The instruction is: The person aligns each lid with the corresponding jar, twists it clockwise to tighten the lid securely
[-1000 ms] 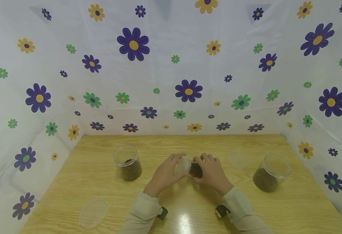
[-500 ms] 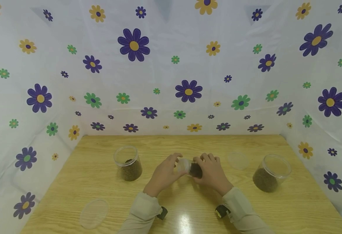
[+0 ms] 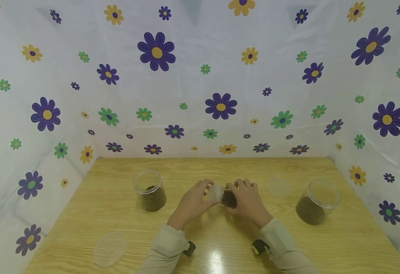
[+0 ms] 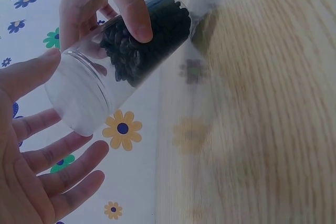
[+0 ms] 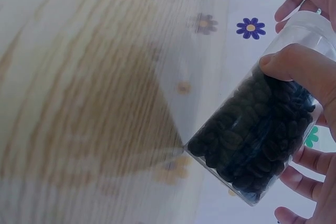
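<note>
A small clear jar [image 3: 228,199] partly filled with dark beans lies tilted between my hands, low over the table, its lidded end toward the left. My right hand [image 3: 249,201] grips the jar's body, thumb across the near side. At the other end is a clear screw lid [image 4: 79,95]. My left hand [image 3: 192,203] holds this lid, thumb on one side and curved fingers at the other. The left wrist view shows the lid on the jar's mouth. In the right wrist view, the beans [image 5: 257,129] fill the bottom end, and a lower corner of the jar meets the tabletop.
A wider open jar [image 3: 153,199] with brown contents stands left of my hands; a similar open jar [image 3: 311,211] stands right. Clear round lids lie flat: one lid [image 3: 110,250] front left, another lid [image 3: 278,188] behind my right hand. Flowered cloth [image 3: 186,87] borders the wooden table [image 3: 217,165].
My left thumb and fingers have shifted slightly around the lid, the fingertips drawing back a little to the left. The right hand and the jar stay in place.
</note>
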`<state>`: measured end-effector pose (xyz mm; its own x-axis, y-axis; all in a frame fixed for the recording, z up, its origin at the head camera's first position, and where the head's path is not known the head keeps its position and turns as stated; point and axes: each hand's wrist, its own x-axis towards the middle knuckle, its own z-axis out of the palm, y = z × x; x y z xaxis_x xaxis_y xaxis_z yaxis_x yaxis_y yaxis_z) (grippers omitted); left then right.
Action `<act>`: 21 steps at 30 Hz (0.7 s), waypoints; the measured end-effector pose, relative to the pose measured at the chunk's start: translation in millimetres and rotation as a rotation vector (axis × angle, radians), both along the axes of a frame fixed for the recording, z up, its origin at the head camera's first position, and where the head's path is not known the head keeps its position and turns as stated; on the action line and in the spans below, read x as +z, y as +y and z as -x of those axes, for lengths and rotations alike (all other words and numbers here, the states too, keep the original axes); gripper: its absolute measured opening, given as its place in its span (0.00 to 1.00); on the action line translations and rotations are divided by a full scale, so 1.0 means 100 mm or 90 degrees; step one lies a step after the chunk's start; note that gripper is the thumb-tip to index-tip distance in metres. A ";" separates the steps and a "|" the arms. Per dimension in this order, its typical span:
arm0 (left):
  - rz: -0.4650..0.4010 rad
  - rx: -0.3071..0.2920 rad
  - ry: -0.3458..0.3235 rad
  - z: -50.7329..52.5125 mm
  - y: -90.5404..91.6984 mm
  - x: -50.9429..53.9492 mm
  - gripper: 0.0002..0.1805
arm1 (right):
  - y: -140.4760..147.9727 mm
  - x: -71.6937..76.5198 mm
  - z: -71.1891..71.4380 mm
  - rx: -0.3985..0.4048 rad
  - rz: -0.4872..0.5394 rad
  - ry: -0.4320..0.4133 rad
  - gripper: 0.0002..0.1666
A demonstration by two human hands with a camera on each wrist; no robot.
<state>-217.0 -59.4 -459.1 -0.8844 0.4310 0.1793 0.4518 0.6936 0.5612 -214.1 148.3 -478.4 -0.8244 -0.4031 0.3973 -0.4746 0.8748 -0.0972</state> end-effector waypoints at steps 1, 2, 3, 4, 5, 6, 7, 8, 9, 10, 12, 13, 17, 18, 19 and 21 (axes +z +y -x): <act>-0.001 -0.001 -0.002 0.00 0.00 0.00 0.30 | 0.00 0.00 0.00 0.001 0.000 -0.001 0.41; -0.003 -0.002 -0.004 0.01 0.00 0.00 0.29 | 0.00 0.00 0.01 0.001 -0.001 -0.002 0.41; -0.006 -0.003 -0.005 0.01 0.00 0.00 0.29 | 0.00 0.00 0.01 0.001 -0.001 -0.003 0.41; -0.007 -0.004 -0.007 0.01 0.00 -0.01 0.29 | 0.01 0.00 0.01 0.001 -0.001 -0.003 0.40; -0.009 -0.004 -0.009 0.02 0.00 -0.01 0.29 | 0.01 0.00 0.01 0.001 -0.002 -0.003 0.40; -0.011 -0.007 -0.009 0.02 0.00 -0.01 0.29 | 0.01 0.00 0.02 0.002 -0.002 -0.002 0.40; -0.012 -0.009 -0.009 0.02 0.00 -0.01 0.29 | 0.01 0.00 0.02 0.002 -0.002 -0.002 0.40; -0.012 -0.011 -0.008 0.03 0.00 -0.01 0.29 | 0.01 0.00 0.02 0.003 -0.002 0.000 0.40; -0.010 -0.012 -0.008 0.03 0.00 -0.01 0.29 | 0.01 0.01 0.02 0.004 -0.001 0.001 0.40; -0.008 -0.014 -0.007 0.03 0.00 -0.01 0.29 | 0.01 0.01 0.02 0.005 -0.001 0.002 0.40; -0.006 -0.016 -0.007 0.03 -0.01 0.00 0.29 | 0.02 0.01 0.03 0.006 0.000 0.004 0.40; -0.006 -0.018 -0.007 0.03 -0.01 0.00 0.29 | 0.02 0.02 0.03 0.007 -0.001 0.005 0.39; -0.004 -0.025 -0.005 0.05 -0.01 0.01 0.28 | 0.02 0.03 0.04 0.008 0.000 0.002 0.39; -0.004 -0.026 -0.004 0.05 -0.01 0.01 0.28 | 0.02 0.03 0.04 0.008 0.002 0.001 0.39; -0.004 -0.027 -0.003 0.05 -0.01 0.01 0.28 | 0.02 0.04 0.04 0.008 0.002 -0.001 0.39; -0.002 -0.030 0.001 0.06 0.00 0.02 0.28 | 0.02 0.04 0.04 0.008 0.004 -0.004 0.39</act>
